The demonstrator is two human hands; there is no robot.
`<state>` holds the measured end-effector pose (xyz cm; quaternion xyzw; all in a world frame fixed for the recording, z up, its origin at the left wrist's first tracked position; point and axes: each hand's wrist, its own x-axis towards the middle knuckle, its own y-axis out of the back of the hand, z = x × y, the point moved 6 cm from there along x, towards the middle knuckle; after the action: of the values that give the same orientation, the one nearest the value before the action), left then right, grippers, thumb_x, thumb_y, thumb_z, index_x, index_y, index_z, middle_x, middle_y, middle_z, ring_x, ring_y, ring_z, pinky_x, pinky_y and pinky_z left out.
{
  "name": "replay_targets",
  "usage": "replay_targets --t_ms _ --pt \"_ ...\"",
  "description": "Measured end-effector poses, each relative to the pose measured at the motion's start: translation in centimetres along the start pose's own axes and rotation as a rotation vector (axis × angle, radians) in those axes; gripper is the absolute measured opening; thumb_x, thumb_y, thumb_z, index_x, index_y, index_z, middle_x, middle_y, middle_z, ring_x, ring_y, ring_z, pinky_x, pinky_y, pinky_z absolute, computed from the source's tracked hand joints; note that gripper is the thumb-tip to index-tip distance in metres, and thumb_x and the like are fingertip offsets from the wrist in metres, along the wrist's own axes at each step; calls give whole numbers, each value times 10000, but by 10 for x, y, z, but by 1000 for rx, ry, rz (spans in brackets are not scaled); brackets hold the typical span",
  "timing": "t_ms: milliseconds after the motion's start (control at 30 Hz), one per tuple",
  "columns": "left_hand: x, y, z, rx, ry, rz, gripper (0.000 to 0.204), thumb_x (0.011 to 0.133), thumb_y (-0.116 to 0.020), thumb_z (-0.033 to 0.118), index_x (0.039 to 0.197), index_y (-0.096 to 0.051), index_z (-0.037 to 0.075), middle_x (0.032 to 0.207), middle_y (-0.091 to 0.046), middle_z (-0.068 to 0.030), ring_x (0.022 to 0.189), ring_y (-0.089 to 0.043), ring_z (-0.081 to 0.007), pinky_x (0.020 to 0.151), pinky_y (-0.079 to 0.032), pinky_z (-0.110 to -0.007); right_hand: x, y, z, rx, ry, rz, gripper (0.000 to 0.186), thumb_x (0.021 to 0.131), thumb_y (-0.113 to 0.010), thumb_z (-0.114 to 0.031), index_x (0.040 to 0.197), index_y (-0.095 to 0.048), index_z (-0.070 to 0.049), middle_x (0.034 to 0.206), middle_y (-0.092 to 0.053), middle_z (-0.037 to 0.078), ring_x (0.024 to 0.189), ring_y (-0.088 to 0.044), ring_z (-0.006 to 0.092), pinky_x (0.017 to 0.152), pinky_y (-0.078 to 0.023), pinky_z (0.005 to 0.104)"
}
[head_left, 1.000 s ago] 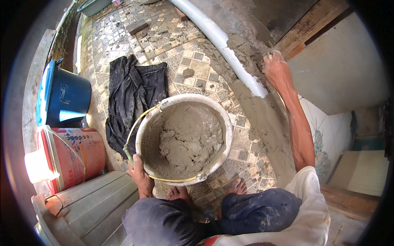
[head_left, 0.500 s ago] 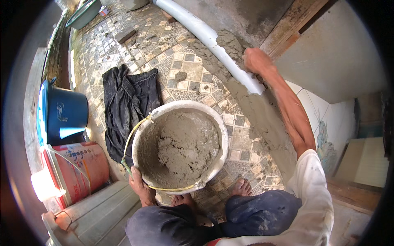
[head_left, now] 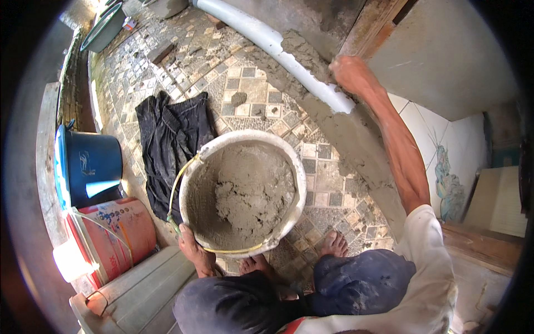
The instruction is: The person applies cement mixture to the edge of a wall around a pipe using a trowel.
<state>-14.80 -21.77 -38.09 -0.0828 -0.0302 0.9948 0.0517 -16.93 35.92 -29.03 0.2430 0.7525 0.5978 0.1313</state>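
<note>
My left hand (head_left: 196, 249) grips the near-left rim of a pale bucket (head_left: 301, 192), beside its yellow handle (head_left: 179, 186). Wet grey mortar (head_left: 253, 186) lies inside, heaped toward the right. At the wall base, my right hand (head_left: 356, 75) is closed just beyond the near end of a white pipe (head_left: 250, 29). Whatever those fingers may hold is hidden. More mortar (head_left: 306, 51) is packed between pipe and wall and laps over the pipe's edge. A smoothed mortar strip (head_left: 364, 150) runs from the pipe's end toward me.
Dark crumpled cloth (head_left: 172, 128) lies on the patterned tile floor (head_left: 253, 92) left of the bucket. Farther left stand a blue bucket (head_left: 94, 161) and a tipped red bucket (head_left: 125, 234). A brick-like piece (head_left: 161, 53) lies farther off, near a green basin (head_left: 105, 28). A wooden post (head_left: 378, 25) rises behind my right hand.
The whole view has shifted a little. My right hand has moved slightly along the pipe toward its near end; my left hand keeps its hold on the bucket rim.
</note>
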Motion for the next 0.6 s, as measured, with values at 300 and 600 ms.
replay_targets --t_ms 300,600 --pt "3 -1 8 155 -53 6 550 1132 -379 364 1027 -677 -86 928 -731 -106 803 -650 -174 728 -510 -334 -33 -5 14 -100 59 -98 338 942 -595 -231 959 -724 81 974 -687 364 963 -692 495 876 -539 539" --pt "0 -7 12 139 -105 -65 561 1143 -341 375 1106 -664 -82 1015 -726 -107 865 -629 -156 785 -509 -325 -70 11 46 -67 -24 -222 338 928 -578 -220 1004 -719 78 1016 -694 338 1006 -680 487 892 -539 525"
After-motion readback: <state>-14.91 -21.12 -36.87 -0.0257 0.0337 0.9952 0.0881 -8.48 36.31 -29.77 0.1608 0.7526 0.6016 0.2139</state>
